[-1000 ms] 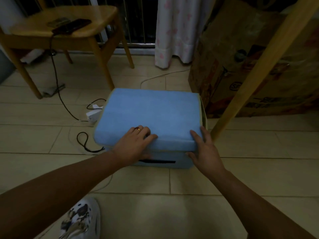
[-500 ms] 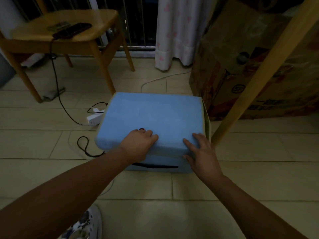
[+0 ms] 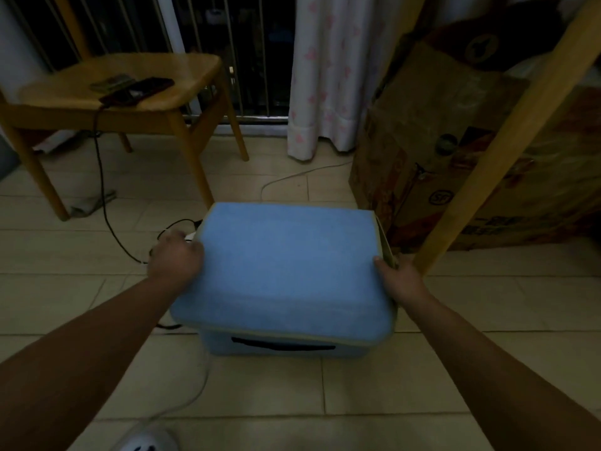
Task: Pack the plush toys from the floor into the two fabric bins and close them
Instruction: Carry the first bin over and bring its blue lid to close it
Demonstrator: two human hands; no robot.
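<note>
A person crouched over a tiled floor (image 3: 81,288) takes hold of a blue fabric bin (image 3: 286,265) from both sides, its padded lid (image 3: 292,255) already down and covering the top. The left hand (image 3: 175,258) sits against the lid's left edge with its fingers curled round the rim, though the hand is blurred and the exact grip is hard to read. The right hand (image 3: 398,276) is at the bin's right side, thumb on the lid's corner and the remaining fingers tucked out of sight along the side wall, apparently clasping it. The bin stands on the floor in the middle of the view, a dark handle slot (image 3: 283,345) showing on its near face. A wooden chair (image 3: 130,92) stands behind it to the left, with a dark phone (image 3: 140,89) on the seat and a black cable (image 3: 104,196) trailing down to the tiles beside the bin. A large cardboard box (image 3: 455,157) sits just behind the bin's right corner, a slanted wooden beam (image 3: 507,125) crossing in front of it. A white curtain with pink print (image 3: 328,76) hangs at the back next to metal window bars (image 3: 227,43). The toe of a patterned shoe (image 3: 146,442) shows at the bottom edge.
</note>
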